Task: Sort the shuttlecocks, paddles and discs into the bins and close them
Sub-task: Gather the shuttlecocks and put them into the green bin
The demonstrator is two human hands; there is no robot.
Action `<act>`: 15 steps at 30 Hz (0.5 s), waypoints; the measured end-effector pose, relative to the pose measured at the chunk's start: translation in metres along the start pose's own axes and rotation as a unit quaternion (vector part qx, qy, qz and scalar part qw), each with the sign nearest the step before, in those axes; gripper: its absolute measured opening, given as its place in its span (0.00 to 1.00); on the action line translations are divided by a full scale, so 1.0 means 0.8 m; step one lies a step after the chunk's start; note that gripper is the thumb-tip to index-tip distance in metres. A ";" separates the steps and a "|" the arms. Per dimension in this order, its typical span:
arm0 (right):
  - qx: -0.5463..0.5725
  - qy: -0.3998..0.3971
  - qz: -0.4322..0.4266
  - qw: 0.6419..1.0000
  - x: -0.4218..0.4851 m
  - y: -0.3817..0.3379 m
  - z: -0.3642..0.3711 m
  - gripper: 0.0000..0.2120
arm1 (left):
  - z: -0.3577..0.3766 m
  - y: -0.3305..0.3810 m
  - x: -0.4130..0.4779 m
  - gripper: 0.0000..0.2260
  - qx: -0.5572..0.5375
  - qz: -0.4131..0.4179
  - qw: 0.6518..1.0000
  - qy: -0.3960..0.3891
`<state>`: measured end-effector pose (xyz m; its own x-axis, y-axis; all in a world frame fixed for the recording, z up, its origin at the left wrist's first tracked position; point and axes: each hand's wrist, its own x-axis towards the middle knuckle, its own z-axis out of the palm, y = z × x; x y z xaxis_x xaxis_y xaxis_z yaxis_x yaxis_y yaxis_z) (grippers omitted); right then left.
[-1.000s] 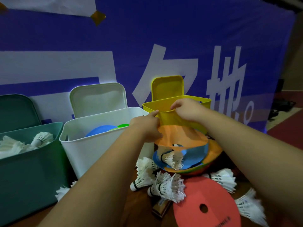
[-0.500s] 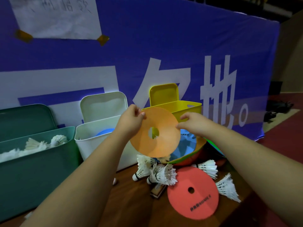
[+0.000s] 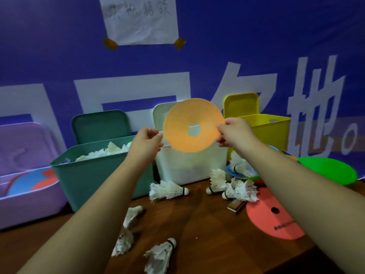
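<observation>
**Orange disc [image 3: 192,125] held up before the white bin [image 3: 187,169]**

Orange and flat, with a round hole at its centre, the disc is raised upright in the air in front of the white bin's upper part. Its right edge is pinched by the right hand [image 3: 234,133] between thumb and curled fingers. The left hand [image 3: 147,141] is seen just at the disc's left edge with its fingers curled; whether the edge is actually gripped by it cannot be told.

Four bins are lined up at the back of the wooden table [image 3: 207,224], each with its lid raised: a purple bin [image 3: 29,204] in which blue and red flat pieces are seen, a green bin [image 3: 94,175] filled with white shuttlecocks, the white bin, and a yellow bin [image 3: 272,131]. Loose shuttlecocks are scattered on the table, one [image 3: 167,191] lying in front of the white bin and another [image 3: 162,254] near the front edge. A red disc [image 3: 272,220] is laid flat at the right, partly hidden by the right forearm, with a small box [image 3: 236,205] just beside it. A green round piece [image 3: 327,171] is seen at the far right. A blue banner [image 3: 256,46] with a taped paper sheet [image 3: 141,18] is hung behind.
</observation>
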<state>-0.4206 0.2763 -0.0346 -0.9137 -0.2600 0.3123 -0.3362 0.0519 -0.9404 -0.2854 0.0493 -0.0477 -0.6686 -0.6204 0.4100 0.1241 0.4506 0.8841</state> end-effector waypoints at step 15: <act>0.050 -0.110 0.065 0.991 -0.041 0.026 0.133 0.12 | -0.144 -0.110 -0.095 0.03 0.277 0.015 0.953 -0.118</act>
<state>-0.3733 0.1834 -0.0784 -0.8722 -0.4616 0.1615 -0.1846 0.0049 -0.9828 -0.1609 -0.0176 -0.1305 -0.8257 -0.4691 0.3133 -0.2166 0.7765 0.5917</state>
